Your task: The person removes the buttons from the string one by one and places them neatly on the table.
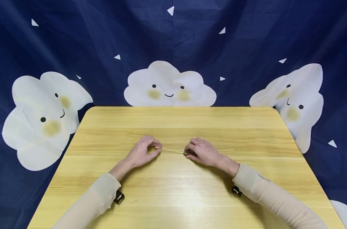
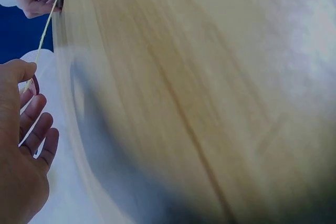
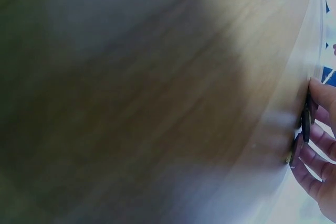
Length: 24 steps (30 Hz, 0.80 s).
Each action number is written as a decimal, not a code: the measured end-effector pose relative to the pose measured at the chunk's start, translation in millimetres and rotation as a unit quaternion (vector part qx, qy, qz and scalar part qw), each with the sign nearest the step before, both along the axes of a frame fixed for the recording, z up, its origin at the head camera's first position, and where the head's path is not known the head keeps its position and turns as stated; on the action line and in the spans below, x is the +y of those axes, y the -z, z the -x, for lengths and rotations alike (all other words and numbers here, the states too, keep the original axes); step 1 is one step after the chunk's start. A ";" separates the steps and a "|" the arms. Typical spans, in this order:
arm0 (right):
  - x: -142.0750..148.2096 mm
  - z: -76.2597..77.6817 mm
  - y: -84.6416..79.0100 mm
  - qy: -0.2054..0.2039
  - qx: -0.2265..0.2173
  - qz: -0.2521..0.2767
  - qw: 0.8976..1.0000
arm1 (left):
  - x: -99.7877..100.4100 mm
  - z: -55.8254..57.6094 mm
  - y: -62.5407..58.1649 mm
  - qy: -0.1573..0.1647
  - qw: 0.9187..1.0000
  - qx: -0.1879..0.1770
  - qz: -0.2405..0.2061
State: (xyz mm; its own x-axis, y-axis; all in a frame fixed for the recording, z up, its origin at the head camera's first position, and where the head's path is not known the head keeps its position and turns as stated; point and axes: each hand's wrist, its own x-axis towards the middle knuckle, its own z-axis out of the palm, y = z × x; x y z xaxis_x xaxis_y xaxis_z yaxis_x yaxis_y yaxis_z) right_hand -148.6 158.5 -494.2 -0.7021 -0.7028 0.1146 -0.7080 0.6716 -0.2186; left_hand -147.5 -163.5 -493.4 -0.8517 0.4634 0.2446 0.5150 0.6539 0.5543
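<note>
A thin yellow string [image 1: 173, 150] runs nearly straight between both hands, just above the wooden table. My left hand [image 1: 141, 152] pinches one end between thumb and index finger, and a short tail sticks out inside the curve of that grip. In the left wrist view, its other fingers are loosely bent below the string [image 2: 43, 38]. On the other side, my right hand [image 1: 205, 153] grips the string's far end. Small dark flat pieces [image 3: 306, 124] show at its fingertips in the right wrist view; what they are cannot be made out.
The light wooden table [image 1: 173, 197] has rounded far corners. Behind and beside it hangs a dark blue cloth [image 1: 104, 28] with smiling white clouds [image 1: 169, 87] and small white triangles. Black wrist straps [image 1: 119, 197] show below the pale sleeves [image 1: 87, 200].
</note>
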 end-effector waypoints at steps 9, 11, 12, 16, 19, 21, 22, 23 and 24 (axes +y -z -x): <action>-0.2 -0.6 1.3 -0.003 0.007 0.004 1.000 | -6.3 -1.4 -1.8 -0.011 1.000 -0.016 -0.015; -0.2 -0.4 1.3 -0.003 0.008 0.005 1.000 | -7.1 -1.6 -3.1 -0.015 1.000 -0.020 -0.019; -0.3 -0.4 1.2 -0.003 0.009 0.006 1.000 | -7.6 -1.5 -3.7 -0.016 0.999 -0.020 -0.020; -0.4 -0.4 1.2 -0.004 0.008 0.005 1.000 | -10.3 -0.8 -4.3 -0.022 0.999 -0.020 -0.019; -0.3 -0.7 1.0 -0.004 0.006 0.002 1.000 | -13.2 -0.4 -4.6 -0.029 0.999 -0.026 -0.019; -0.4 -0.9 0.6 -0.004 0.005 0.002 1.000 | -15.3 -0.3 -4.9 -0.032 0.999 -0.031 -0.022; -0.5 -1.0 0.4 -0.004 0.004 0.003 1.000 | -16.2 -0.2 -5.2 -0.033 0.999 -0.032 -0.023; -0.6 -1.1 0.2 -0.005 0.005 0.005 1.000 | -17.1 0.0 -5.3 -0.033 0.999 -0.033 -0.026; -0.8 -1.1 0.0 -0.005 0.005 0.006 1.000 | -17.9 0.2 -5.7 -0.034 0.999 -0.032 -0.027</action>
